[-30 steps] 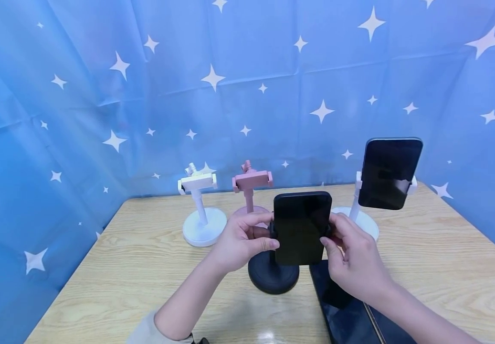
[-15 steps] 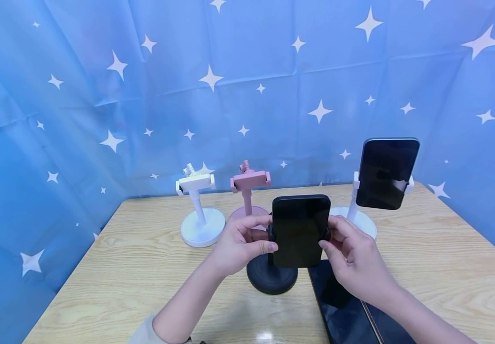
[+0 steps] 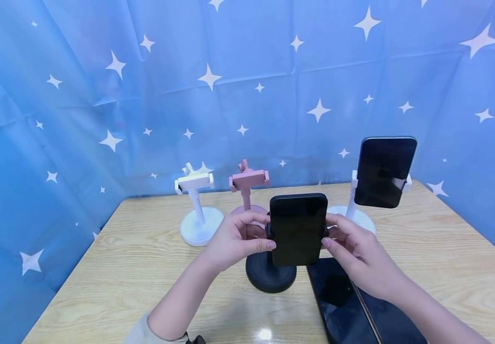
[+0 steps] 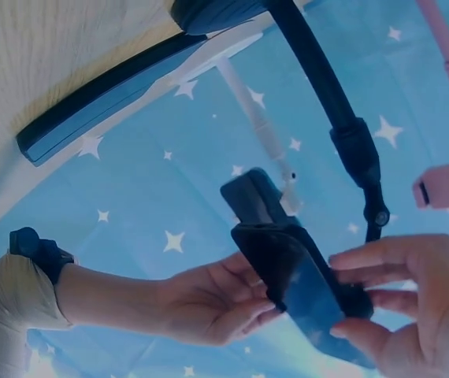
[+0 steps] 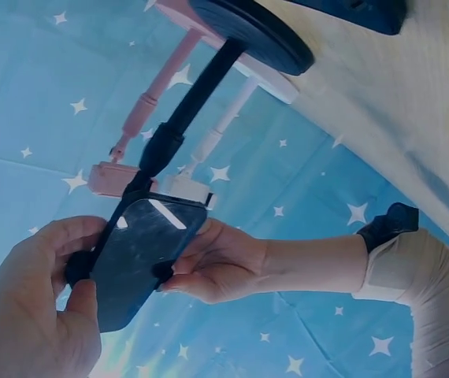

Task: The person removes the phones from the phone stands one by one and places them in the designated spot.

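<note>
A black smartphone [image 3: 299, 230] sits upright in the clamp of a black phone stand [image 3: 270, 276], its dark screen toward me. My left hand [image 3: 233, 241] pinches the clamp's left arm, with the thumb tip at the phone's left edge. At the right edge, my right hand [image 3: 361, 255] holds the other clamp arm [image 5: 79, 268] between thumb and fingers. From below, the left wrist view has the left hand [image 4: 421, 307] on the clamp and the right hand [image 4: 217, 299] opposite. The phone covers part of the stand's post in the head view.
Behind stand a white phone stand [image 3: 202, 227] and a pink one [image 3: 249, 180]. Another white stand [image 3: 361, 220] at right bears a second phone [image 3: 385, 172]. A dark glossy slab [image 3: 333, 310] with a gold line lies under the right forearm. A starry blue curtain [image 3: 165, 105] backs the table.
The phone dipped slightly, then rose a little. My right thumb has straightened somewhat along the phone's right edge. The whole head view has shifted slightly; the left hand keeps its hold.
</note>
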`<action>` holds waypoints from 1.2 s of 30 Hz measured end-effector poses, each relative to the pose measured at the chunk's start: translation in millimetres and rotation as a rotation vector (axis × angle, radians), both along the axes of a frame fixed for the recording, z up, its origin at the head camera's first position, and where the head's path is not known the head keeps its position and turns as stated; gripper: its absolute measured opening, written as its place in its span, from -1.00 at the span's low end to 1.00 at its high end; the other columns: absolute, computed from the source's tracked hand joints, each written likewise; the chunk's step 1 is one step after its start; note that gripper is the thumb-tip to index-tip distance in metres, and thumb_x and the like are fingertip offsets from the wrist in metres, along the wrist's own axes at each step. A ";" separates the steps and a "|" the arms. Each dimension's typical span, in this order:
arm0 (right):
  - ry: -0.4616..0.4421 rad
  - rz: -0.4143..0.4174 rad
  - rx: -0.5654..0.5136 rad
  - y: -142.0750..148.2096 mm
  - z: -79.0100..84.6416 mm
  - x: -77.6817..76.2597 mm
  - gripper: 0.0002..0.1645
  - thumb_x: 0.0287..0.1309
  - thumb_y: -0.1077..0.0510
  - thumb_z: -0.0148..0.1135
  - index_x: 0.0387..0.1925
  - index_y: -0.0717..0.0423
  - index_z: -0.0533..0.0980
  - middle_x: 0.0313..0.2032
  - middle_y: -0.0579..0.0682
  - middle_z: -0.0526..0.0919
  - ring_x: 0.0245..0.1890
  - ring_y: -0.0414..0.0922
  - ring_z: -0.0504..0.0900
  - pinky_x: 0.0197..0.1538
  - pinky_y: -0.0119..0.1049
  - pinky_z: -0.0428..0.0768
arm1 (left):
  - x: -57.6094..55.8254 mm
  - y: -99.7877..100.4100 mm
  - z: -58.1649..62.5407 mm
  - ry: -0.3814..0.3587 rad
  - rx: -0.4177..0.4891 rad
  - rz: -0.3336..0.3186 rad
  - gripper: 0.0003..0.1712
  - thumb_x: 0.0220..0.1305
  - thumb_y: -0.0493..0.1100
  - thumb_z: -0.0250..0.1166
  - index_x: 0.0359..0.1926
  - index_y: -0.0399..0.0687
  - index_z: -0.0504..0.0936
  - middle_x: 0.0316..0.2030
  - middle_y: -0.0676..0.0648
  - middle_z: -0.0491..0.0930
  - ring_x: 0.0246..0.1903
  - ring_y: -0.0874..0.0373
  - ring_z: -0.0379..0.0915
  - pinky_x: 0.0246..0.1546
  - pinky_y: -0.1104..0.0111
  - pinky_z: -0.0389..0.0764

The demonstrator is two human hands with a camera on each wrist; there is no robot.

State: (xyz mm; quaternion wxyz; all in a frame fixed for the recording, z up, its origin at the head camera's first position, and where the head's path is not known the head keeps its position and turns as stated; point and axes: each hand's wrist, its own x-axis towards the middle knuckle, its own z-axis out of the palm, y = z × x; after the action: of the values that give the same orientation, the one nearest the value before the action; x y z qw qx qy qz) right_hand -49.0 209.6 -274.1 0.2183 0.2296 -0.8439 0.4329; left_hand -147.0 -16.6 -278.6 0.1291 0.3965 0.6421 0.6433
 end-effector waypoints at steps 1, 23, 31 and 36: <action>0.003 0.012 0.012 0.8 1.0 0.2 -0.53 0.16 0.48 0.00 0.13 0.23 0.35 -0.12 -0.13 0.54 -0.25 -0.30 0.56 -0.19 -0.52 0.55 | -0.7 -0.5 0.5 0.001 -0.011 0.010 -0.62 -0.05 -0.49 0.32 -0.14 -0.45 0.47 -0.19 -0.09 0.45 -0.36 0.27 0.54 -0.24 0.33 0.60; 0.490 -0.386 0.300 -75.4 41.2 -8.1 -0.24 0.19 -0.35 -0.15 0.13 0.15 0.37 0.11 0.41 0.26 0.19 0.28 0.15 0.12 0.31 0.07 | -28.9 16.5 7.0 0.537 -0.172 -0.129 -0.63 -0.02 -0.28 0.33 -0.12 -0.18 0.51 -0.23 -0.07 0.54 -0.24 0.23 0.45 -0.13 0.41 0.51; 0.462 -0.450 0.372 -77.5 36.8 -22.2 -0.25 0.16 -0.32 -0.02 -0.04 0.31 0.40 -0.07 0.41 0.37 0.05 0.29 0.25 0.09 0.21 0.10 | -41.3 20.5 4.6 0.550 -0.129 -0.219 -0.72 -0.04 -0.33 0.33 -0.21 -0.20 0.58 -0.31 -0.07 0.54 -0.30 0.24 0.38 -0.32 0.42 0.49; 0.504 -0.480 0.377 -79.1 37.2 -25.9 -0.33 -0.28 -0.03 0.50 -0.22 0.30 0.40 -0.25 0.34 0.41 -0.13 0.25 0.31 -0.11 0.12 0.21 | -45.8 20.8 6.1 0.554 -0.125 -0.262 -0.74 -0.07 -0.36 0.32 -0.26 -0.22 0.57 -0.36 -0.07 0.51 -0.33 0.22 0.35 -0.35 0.44 0.46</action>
State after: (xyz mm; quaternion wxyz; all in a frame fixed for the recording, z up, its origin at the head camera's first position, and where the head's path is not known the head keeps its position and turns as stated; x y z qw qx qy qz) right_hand -74.9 130.5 -236.9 0.4677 0.1608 -0.8582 0.1372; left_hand -192.8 4.2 -272.5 0.0553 0.6273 0.6344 0.4482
